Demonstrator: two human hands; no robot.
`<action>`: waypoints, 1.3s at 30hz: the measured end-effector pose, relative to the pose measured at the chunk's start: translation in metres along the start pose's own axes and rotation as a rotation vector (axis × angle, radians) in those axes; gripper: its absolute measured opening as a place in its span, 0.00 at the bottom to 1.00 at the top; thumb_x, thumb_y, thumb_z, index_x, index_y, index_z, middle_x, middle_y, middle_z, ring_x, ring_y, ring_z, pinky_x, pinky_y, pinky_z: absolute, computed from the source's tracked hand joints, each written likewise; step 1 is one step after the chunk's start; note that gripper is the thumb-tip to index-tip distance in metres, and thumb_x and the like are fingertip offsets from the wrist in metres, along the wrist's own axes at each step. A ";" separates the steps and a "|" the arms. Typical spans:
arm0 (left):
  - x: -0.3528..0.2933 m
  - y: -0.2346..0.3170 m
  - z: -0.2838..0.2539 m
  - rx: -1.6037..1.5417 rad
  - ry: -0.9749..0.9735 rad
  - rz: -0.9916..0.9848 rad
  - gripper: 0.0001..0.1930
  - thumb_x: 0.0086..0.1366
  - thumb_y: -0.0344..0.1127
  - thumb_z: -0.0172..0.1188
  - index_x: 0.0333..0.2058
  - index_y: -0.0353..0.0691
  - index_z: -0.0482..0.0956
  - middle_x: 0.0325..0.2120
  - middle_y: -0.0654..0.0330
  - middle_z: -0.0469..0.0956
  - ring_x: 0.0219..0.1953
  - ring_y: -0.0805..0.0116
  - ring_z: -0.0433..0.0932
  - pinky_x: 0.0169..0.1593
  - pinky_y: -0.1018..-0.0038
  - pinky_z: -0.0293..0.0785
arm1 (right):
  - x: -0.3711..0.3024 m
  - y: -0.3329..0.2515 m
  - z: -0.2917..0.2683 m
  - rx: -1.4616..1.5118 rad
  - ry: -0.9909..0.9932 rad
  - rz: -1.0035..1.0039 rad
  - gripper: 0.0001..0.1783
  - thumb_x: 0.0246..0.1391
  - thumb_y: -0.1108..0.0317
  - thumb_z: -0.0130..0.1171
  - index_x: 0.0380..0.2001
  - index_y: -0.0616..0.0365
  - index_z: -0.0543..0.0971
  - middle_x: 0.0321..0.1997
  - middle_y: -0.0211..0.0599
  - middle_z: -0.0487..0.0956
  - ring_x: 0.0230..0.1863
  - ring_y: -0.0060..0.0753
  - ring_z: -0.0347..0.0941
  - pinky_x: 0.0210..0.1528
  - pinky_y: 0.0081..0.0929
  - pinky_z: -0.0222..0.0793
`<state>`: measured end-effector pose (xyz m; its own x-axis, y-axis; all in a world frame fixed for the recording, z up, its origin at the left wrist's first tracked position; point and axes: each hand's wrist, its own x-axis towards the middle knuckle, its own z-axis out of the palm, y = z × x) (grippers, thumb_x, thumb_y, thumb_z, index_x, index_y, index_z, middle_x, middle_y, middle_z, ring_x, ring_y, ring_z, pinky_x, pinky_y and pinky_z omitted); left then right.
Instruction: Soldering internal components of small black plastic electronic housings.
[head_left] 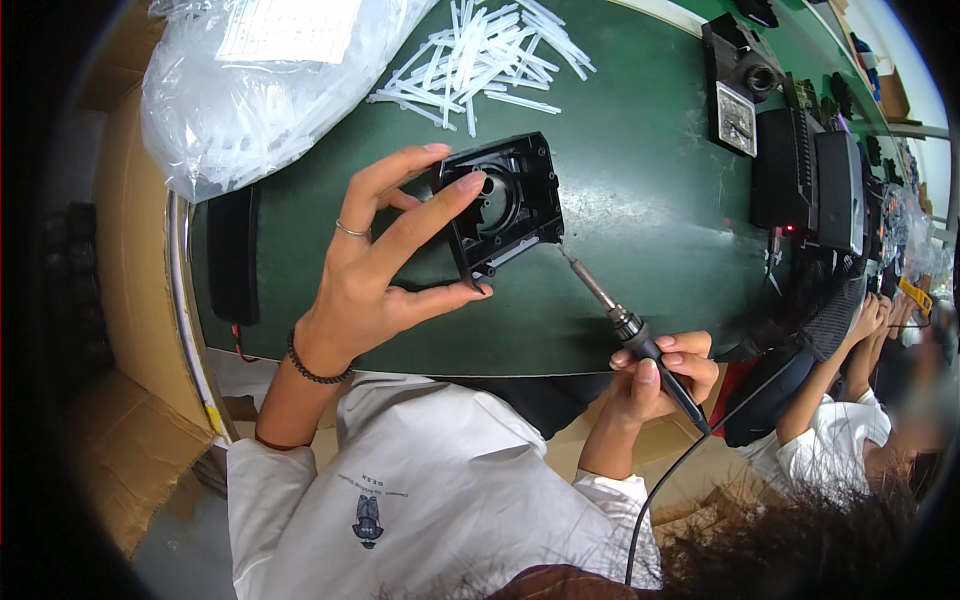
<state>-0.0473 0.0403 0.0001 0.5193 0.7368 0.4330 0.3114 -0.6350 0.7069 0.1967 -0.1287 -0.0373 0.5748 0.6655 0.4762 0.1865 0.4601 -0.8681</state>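
Note:
My left hand (375, 260) grips a black square plastic housing (540, 190) with a round opening, tilted above the green table. Its fingers lie over the left side and the opening, with the thumb at the lower left corner. Along the housing's lower edge sits a translucent white strip (515, 250), like those in the pile. My right hand (665, 375) closes round the black handle of a soldering iron (628, 322). The iron's tip points up and left, at the housing's lower right corner; whether it touches, I cannot tell. A black cord runs down from the handle.
A pile of translucent white strips (480, 60) lies at the back, beside a large clear plastic bag (270, 100). At right stand a soldering iron stand (740, 60) and a dark box-shaped unit (785, 170). A long black object (232, 255) lies left. Another person's hands (872, 315) work far right.

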 end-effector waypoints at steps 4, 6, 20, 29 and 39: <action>0.000 -0.002 0.004 -0.017 0.037 0.000 0.42 0.40 0.36 0.83 0.59 0.44 0.81 0.63 0.49 0.71 0.58 0.54 0.73 0.44 0.69 0.77 | 0.004 0.003 0.000 -0.116 -0.062 -0.044 0.18 0.51 0.70 0.76 0.34 0.62 0.73 0.36 0.45 0.76 0.26 0.36 0.83 0.27 0.29 0.87; 0.001 -0.002 0.005 -0.008 0.054 0.018 0.41 0.40 0.36 0.83 0.58 0.44 0.82 0.62 0.49 0.72 0.57 0.55 0.74 0.43 0.70 0.77 | 0.007 0.003 0.003 -0.170 -0.084 -0.066 0.15 0.49 0.72 0.76 0.30 0.61 0.76 0.35 0.45 0.78 0.28 0.36 0.84 0.29 0.28 0.87; 0.001 0.000 0.004 0.019 0.046 0.025 0.42 0.38 0.35 0.82 0.58 0.46 0.83 0.61 0.51 0.74 0.56 0.57 0.75 0.41 0.71 0.75 | 0.005 0.002 0.002 -0.205 -0.134 -0.061 0.16 0.47 0.71 0.77 0.30 0.59 0.76 0.35 0.45 0.79 0.27 0.35 0.83 0.28 0.27 0.85; 0.003 -0.007 0.000 0.127 -0.003 0.145 0.44 0.39 0.44 0.85 0.57 0.36 0.81 0.63 0.44 0.69 0.50 0.61 0.78 0.39 0.74 0.75 | 0.007 0.004 -0.003 -0.235 -0.242 -0.100 0.19 0.53 0.67 0.76 0.35 0.61 0.72 0.38 0.47 0.73 0.26 0.33 0.78 0.22 0.26 0.84; 0.002 -0.010 0.001 0.116 0.007 0.148 0.44 0.38 0.44 0.85 0.57 0.37 0.82 0.63 0.45 0.69 0.51 0.61 0.78 0.39 0.74 0.74 | 0.008 0.003 -0.005 -0.256 -0.266 -0.107 0.19 0.53 0.68 0.76 0.35 0.62 0.72 0.38 0.47 0.74 0.26 0.33 0.78 0.22 0.26 0.85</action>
<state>-0.0484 0.0472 -0.0067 0.5608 0.6347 0.5317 0.3217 -0.7588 0.5664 0.2053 -0.1248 -0.0372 0.3205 0.7667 0.5563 0.4465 0.3957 -0.8026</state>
